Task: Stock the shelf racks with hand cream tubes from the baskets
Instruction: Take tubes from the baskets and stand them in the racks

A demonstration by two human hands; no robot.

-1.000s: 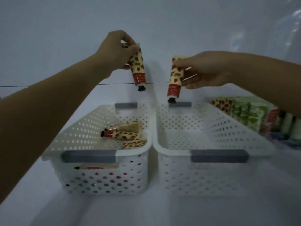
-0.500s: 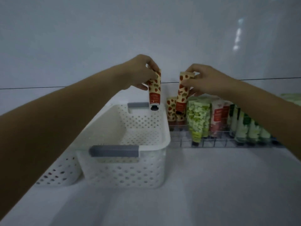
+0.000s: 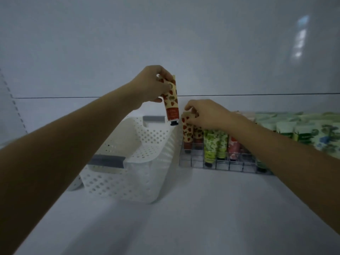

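Observation:
My left hand [image 3: 153,85] holds a strawberry-print hand cream tube [image 3: 172,105] upright, cap down, in the air above the far right corner of a white perforated basket [image 3: 139,162]. My right hand [image 3: 206,115] pinches the top of a second strawberry-print tube [image 3: 187,133] that stands cap down in the left end of a wire rack [image 3: 226,165]. Another strawberry tube stands right beside it in the rack.
The rack holds rows of green-print tubes [image 3: 214,144], a pink tube [image 3: 233,148] and more pale green tubes [image 3: 298,129] stretching right. A second basket's corner [image 3: 75,183] shows behind the left forearm. A white shelf floor lies in front, a white back wall behind.
The view has swung right, so the rack is nearer the centre. My right hand has lowered its tube down into the rack's left end. My left hand has carried its tube right, closer to the rack.

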